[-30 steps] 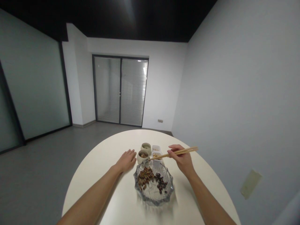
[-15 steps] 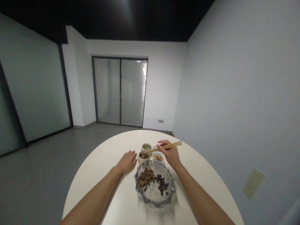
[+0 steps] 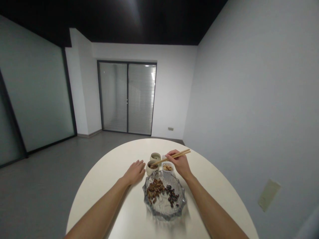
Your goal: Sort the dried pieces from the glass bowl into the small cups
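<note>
Tan chopsticks [image 3: 180, 153], a cream tabletop [image 3: 104, 166], and a clear, ridge-patterned glass dish [image 3: 164, 215].

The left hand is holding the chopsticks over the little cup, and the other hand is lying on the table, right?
Not the left: the head view shows the right hand holding the chopsticks over the little cup, and the left hand lying on the table.

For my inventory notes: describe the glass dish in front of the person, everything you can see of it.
The clear glass dish is shallow and moulded, with a scalloped, wavy rim and a faint pattern in its base. It sits flat on the round white table. Brown, ridged pieces lie heaped on its left side, and dark, rounded seeds lie on its right, with bare glass showing around them.
</note>
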`<state>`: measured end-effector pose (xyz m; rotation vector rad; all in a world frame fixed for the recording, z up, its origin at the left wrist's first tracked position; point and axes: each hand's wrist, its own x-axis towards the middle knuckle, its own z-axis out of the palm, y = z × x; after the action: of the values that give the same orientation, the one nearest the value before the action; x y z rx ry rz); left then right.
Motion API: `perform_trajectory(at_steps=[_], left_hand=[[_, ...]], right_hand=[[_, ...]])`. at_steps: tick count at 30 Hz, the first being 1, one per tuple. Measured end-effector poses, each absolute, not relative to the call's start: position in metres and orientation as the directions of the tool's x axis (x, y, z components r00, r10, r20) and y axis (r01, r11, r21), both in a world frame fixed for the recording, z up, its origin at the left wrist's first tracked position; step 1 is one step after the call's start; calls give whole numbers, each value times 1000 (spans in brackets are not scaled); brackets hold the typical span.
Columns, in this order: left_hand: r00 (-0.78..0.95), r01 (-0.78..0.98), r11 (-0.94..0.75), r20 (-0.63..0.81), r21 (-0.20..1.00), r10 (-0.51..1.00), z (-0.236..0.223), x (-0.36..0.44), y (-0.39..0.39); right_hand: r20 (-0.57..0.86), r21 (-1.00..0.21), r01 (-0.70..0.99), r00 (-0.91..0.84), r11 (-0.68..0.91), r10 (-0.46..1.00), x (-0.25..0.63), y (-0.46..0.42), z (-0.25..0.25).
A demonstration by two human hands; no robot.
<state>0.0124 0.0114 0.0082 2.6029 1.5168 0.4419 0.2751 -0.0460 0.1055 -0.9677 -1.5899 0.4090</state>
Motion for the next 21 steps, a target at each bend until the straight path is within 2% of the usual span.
perform_trajectory(at_steps=[6,12,21], left_hand=[[460,837,-499,207,224,864,7,13,11],[455,845,-493,206,206,866,6,13,11],[464,837,-500,197,222,864,7,12,12]], right_hand=[[576,-791,270,27,549,817,300,-74,116],[514,-808,313,-35,498,857,331,-96,117],[483,-829,303,-38,470,875,339,-95,112]])
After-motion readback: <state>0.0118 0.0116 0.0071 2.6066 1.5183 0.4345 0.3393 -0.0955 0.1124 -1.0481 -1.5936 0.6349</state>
